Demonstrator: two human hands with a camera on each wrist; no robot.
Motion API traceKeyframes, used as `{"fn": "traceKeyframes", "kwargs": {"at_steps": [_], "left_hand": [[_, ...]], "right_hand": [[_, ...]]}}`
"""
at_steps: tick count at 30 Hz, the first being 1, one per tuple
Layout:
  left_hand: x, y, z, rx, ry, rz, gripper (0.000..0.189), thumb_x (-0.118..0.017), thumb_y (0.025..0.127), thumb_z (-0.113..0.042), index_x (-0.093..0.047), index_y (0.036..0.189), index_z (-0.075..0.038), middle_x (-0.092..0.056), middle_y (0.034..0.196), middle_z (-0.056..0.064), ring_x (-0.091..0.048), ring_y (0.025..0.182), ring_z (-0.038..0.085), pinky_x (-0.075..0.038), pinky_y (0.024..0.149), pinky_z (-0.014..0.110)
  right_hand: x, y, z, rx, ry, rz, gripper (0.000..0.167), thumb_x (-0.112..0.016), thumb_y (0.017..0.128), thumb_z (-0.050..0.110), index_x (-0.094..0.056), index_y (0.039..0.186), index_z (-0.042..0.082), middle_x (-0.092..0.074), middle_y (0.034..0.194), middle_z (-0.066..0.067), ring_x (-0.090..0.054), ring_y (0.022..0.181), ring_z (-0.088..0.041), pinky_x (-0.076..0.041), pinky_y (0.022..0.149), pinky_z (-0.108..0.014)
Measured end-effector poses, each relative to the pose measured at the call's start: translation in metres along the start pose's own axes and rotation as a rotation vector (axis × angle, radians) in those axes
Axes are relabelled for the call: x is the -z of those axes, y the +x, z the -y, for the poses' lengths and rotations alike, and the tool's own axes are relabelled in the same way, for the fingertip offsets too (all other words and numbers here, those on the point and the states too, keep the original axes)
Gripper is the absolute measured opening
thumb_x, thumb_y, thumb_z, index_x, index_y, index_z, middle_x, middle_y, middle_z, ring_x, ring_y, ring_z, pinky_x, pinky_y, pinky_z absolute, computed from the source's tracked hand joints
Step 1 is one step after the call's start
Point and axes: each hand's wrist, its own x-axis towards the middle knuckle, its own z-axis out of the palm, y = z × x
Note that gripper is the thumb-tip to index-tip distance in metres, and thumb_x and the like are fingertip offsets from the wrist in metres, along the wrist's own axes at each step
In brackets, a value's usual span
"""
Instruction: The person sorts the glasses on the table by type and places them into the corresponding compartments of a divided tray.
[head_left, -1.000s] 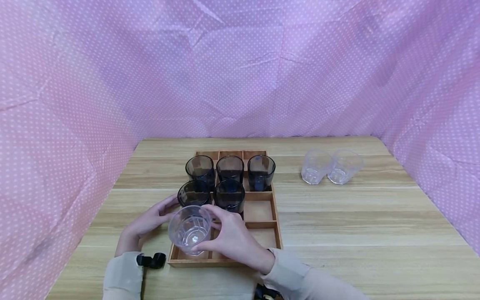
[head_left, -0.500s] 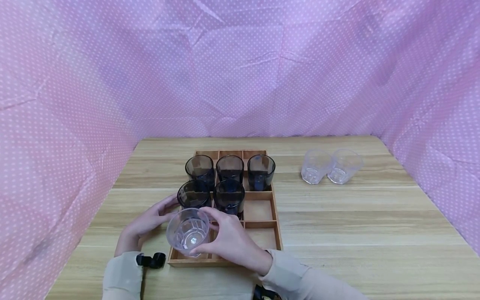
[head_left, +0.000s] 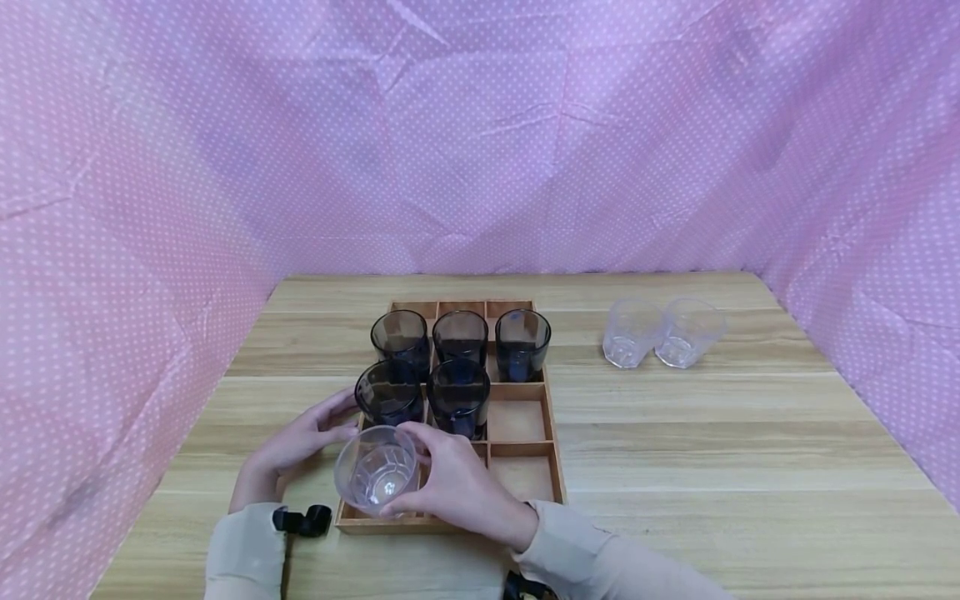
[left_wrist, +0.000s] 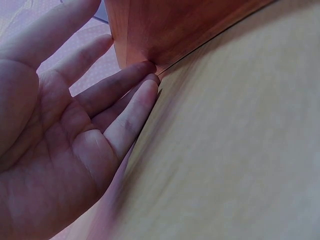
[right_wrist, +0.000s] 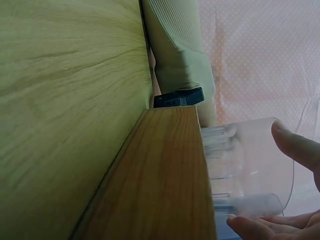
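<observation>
My right hand (head_left: pixel 461 479) grips a clear cup (head_left: pixel 367 479) by its rim, thumb on the near side and fingers on the far side. The cup is at the front-left compartment of a divided wooden tray (head_left: pixel 525 475). In the right wrist view, the lower part of the clear cup (right_wrist: pixel 245 160) drops behind the tray wall (right_wrist: pixel 160 165). My left hand (head_left: pixel 300 442) rests by the tray's left side. In the left wrist view, its fingertips (left_wrist: pixel 145 92) touch the foot of the tray wall (left_wrist: pixel 165 30), fingers mostly straight. Several dark tinted cups (head_left: pixel 459 400) stand upright in the tray's back and middle rows.
Two more clear cups (head_left: pixel 630 337) stand side by side on the wooden table (head_left: pixel 712 467), right of the tray. A pink dotted cloth (head_left: pixel 480 167) hangs around the table's back and sides. Black straps with small devices (head_left: pixel 303 521) sit on the wrists.
My right hand has lowered the clear cup slightly toward the front-left compartment, and moved a little leftward. My left hand and the other cups have stayed in place.
</observation>
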Motion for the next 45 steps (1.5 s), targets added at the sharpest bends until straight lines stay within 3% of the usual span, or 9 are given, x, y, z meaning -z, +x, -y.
{"fn": "traceKeyframes", "kwargs": {"at_steps": [9,26,45], "left_hand": [[0.0031,-0.0006,-0.0019,0.033,-0.004,0.004,0.073,-0.057,0.095,-0.008,-0.014,0.152,0.005,-0.019,0.154,0.035,-0.043,0.121,-0.015,-0.038,0.100,0.008],[0.0044,-0.0004,-0.0057,0.053,-0.001,0.001,0.074,-0.058,0.095,-0.009,-0.013,0.152,0.005,-0.019,0.154,0.035,-0.044,0.120,-0.015,-0.038,0.100,0.007],[0.0017,-0.0012,-0.0020,0.031,-0.003,-0.006,0.075,-0.058,0.095,-0.008,-0.012,0.152,0.006,-0.018,0.153,0.037,-0.044,0.120,-0.016,-0.038,0.100,0.008]], "right_hand": [[-0.0013,0.0028,0.0019,-0.023,0.029,0.035,0.084,-0.092,0.062,0.028,-0.053,0.134,0.007,-0.067,0.122,-0.008,-0.066,0.108,-0.014,-0.052,0.086,-0.014],[-0.0043,0.0055,0.0016,-0.058,-0.012,0.054,0.083,-0.092,0.062,0.027,-0.054,0.133,0.007,-0.067,0.123,-0.008,-0.065,0.106,-0.014,-0.052,0.085,-0.016],[-0.0067,-0.0007,-0.0040,-0.008,-0.017,0.045,0.088,-0.090,0.065,0.031,-0.048,0.138,0.005,-0.061,0.132,-0.008,-0.063,0.115,-0.017,-0.052,0.093,-0.019]]}}
